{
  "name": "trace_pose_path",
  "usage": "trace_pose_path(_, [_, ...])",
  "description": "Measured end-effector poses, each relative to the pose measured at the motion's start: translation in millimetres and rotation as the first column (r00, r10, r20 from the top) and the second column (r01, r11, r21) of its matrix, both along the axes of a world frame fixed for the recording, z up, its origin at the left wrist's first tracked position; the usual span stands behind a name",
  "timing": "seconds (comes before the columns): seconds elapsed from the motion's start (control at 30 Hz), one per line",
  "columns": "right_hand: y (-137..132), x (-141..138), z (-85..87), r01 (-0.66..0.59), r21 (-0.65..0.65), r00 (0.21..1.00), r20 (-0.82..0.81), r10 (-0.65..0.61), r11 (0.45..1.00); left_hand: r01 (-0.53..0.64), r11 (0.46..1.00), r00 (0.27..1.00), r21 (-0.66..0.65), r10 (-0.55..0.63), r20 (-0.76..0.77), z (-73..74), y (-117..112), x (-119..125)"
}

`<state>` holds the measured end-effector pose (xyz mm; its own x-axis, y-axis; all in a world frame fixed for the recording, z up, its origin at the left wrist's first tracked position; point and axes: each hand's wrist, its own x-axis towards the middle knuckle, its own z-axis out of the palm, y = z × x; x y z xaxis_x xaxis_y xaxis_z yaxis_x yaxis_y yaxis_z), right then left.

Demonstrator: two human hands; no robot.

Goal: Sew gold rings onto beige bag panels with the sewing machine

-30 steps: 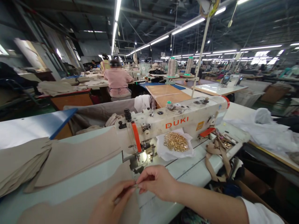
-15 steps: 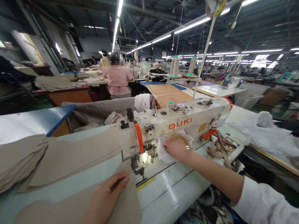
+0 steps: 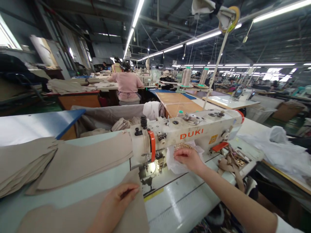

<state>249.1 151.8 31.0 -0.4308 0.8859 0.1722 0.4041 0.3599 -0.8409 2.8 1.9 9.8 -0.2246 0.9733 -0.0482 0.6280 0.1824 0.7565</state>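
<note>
Head view: see right hand (image 3: pixel 190 159) at the white wrapping (image 3: pixel 172 164) with the gold metal pieces (image 3: pixel 182 146), under the arm of the sewing machine (image 3: pixel 170 133). Compare with a second ago: gone from the left hand (image 3: pixel 118 198) and the near panel edge, over to the gold pile. Compare with half a second ago: a bit less buried in the pile, fingertips more in sight. Take that as the picking part of the work, with sewing on pause. Read right fingers as bent in, thumb near index; cannot tell whether gripping a gold piece, too small and blurred. Find left hand still on the near beige panel (image 3: pixel 139 210), close to its right edge, fingers curled, thumb and index close together; cannot tell if pinching anything. Note near panel flat on the pale table (image 3: pixel 179 202), just short of the lit needle area (image 3: pixel 152 166), apart from it. Also see stacked beige panels (image 3: pixel 26 158) further left and tan straps (image 3: pixel 229 165) to the right, both untouched
</note>
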Motion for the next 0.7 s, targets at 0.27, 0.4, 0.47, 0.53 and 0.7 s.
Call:
trace_pose_path(0.27, [-61,-9,2.4,-0.336,-0.574,0.725,-0.664,-0.184,0.747,0.018,1.000,0.996,0.026,-0.020,0.086,0.2,-5,4])
trace_pose_path(0.4, [-77,-27,2.4,-0.439,-0.652,0.646,-0.707,-0.287,0.619,0.005,0.999,0.988,0.034,-0.010,0.157,0.4,-9,7])
trace_pose_path(0.47, [-84,-37,-2.8,-0.466,-0.661,0.636,-0.713,-0.296,0.589,-0.007,0.999,0.979,0.041,-0.002,0.206,0.9,-12,9])
trace_pose_path(0.53, [-91,-49,-10.9,-0.463,-0.675,0.642,-0.703,-0.308,0.574,-0.022,0.999,0.969,0.049,0.009,0.247,1.0,-14,11])
trace_pose_path(0.7, [-102,-78,-30.3,-0.381,-0.721,0.662,-0.650,-0.374,0.579,-0.059,0.995,0.944,0.075,0.031,0.328,-3.5,-16,12])
